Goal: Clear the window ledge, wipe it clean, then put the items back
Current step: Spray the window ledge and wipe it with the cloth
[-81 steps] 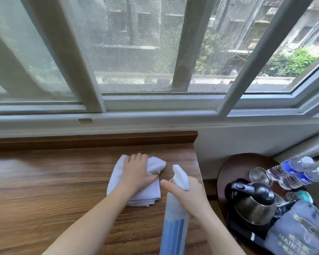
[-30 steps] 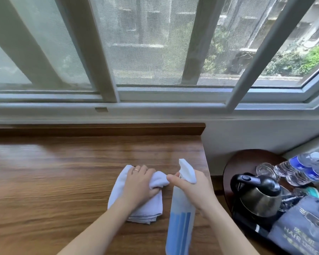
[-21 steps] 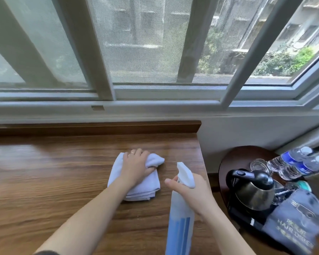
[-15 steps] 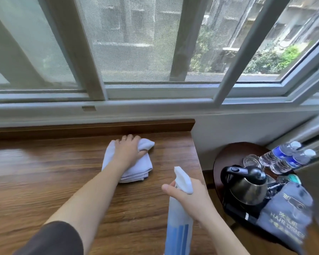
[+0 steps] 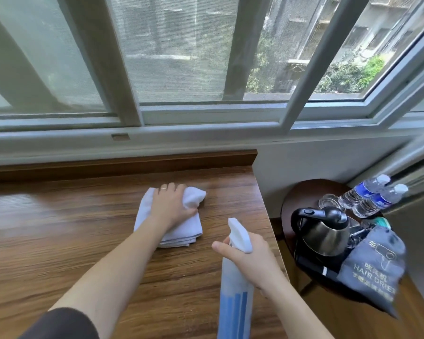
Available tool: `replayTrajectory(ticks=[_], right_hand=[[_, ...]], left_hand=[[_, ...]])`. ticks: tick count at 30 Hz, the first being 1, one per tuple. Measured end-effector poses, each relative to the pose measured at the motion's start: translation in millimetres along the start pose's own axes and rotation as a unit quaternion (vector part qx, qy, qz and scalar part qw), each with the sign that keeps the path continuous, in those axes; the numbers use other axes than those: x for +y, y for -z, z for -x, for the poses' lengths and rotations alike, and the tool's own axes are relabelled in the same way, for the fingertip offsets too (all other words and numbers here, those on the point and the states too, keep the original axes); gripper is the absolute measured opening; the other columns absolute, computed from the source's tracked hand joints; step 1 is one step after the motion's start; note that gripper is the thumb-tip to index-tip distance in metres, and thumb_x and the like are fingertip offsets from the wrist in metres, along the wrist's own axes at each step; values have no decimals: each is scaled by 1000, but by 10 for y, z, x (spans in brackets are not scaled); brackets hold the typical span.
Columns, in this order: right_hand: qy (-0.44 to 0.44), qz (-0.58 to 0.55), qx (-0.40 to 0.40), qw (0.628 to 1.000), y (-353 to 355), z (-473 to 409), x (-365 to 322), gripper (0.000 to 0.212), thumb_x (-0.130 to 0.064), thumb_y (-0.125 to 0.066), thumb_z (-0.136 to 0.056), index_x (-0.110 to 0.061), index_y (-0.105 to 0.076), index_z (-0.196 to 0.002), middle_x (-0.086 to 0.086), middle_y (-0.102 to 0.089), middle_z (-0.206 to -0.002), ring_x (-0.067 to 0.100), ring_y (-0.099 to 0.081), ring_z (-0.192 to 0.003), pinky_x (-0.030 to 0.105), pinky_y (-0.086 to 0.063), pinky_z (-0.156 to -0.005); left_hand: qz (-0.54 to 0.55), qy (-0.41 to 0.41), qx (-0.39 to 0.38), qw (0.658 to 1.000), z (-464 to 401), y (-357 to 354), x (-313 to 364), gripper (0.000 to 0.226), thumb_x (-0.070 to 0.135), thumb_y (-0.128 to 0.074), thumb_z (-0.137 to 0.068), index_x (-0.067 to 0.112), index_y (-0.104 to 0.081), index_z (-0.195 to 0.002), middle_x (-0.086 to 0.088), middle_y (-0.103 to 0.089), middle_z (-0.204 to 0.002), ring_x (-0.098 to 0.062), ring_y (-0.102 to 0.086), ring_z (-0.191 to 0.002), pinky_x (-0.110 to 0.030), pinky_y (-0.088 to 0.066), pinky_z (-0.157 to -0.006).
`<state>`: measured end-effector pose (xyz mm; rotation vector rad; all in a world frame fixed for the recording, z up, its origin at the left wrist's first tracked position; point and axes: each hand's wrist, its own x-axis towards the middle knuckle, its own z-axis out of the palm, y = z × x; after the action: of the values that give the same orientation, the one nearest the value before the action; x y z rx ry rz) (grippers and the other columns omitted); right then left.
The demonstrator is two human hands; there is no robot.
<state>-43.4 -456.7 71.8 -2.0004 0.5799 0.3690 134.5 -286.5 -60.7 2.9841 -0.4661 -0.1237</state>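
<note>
1. Wood-grain window ledge (image 5: 59, 241) runs under the window frame (image 5: 206, 128); its right end stops just short of a dark round side table (image 5: 301, 199).
2. White cloth (image 5: 179, 231), folded, lies flat on the ledge, nearer the ledge's right end than its left, a bit back from the front edge.
3. Left hand (image 5: 171, 206) sits on top of the cloth, palm down, fingers curled over its far edge and bunching it; ring visible on one finger.
4. Right hand (image 5: 250, 260) is wrapped round the neck of a spray bottle (image 5: 233, 302), near the ledge's right front corner. White nozzle points away from the person; blue liquid in the body.
5. Off the ledge, on the side table: black-and-steel kettle (image 5: 323, 231), two water bottles (image 5: 372, 196) lying together, grey hair dryer bag (image 5: 372, 267) at the table's near edge, clear glassware (image 5: 328, 204) behind the kettle.
</note>
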Motion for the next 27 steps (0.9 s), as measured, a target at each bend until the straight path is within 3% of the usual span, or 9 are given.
replayTrajectory(ticks=[8,20,23,25,27], right_hand=[[2,-30,4,1000,-244,286,36,29,-48,-80,-75,-23,-67,-69,-14,-61,-61,4,-56,-65,26,-44,-65],[16,-51,21,998,-394,706,238,32,-50,-80,-73,-21,-68,-73,-11,-64,-64,3,-59,-66,26,-46,-66],[21,-36,7,999,-352,788,358,33,-52,-80,-72,-21,-68,-72,-11,-64,-64,3,-59,-66,27,-47,-66],[20,-20,-7,1000,-306,841,440,34,-53,-79,-72,-22,-66,-71,-12,-63,-64,4,-58,-65,27,-45,-66],[22,-9,-23,999,-264,895,520,34,-53,-79,-71,-23,-64,-68,-13,-62,-63,3,-56,-64,25,-43,-64]], left_hand=[[9,-32,10,999,669,-69,-40,65,68,-52,-67,20,-58,-110,-5,-60,-105,-30,-55,-98,-41,-40,-84],[44,-44,-21,998,1075,-34,-92,82,73,-53,-73,20,-43,-135,-3,-49,-133,-27,-44,-123,-40,-29,-105],[30,-26,-24,999,1138,0,-137,97,80,-29,-69,18,-37,-143,-8,-39,-147,-32,-30,-138,-54,-18,-113],[7,12,-50,999,1231,18,-139,97,80,-34,-77,21,-22,-152,-8,-19,-160,-35,-12,-147,-65,-8,-111],[8,37,-82,996,1336,12,-134,100,79,-42,-81,24,-5,-155,-6,0,-164,-39,2,-148,-67,-5,-111]])
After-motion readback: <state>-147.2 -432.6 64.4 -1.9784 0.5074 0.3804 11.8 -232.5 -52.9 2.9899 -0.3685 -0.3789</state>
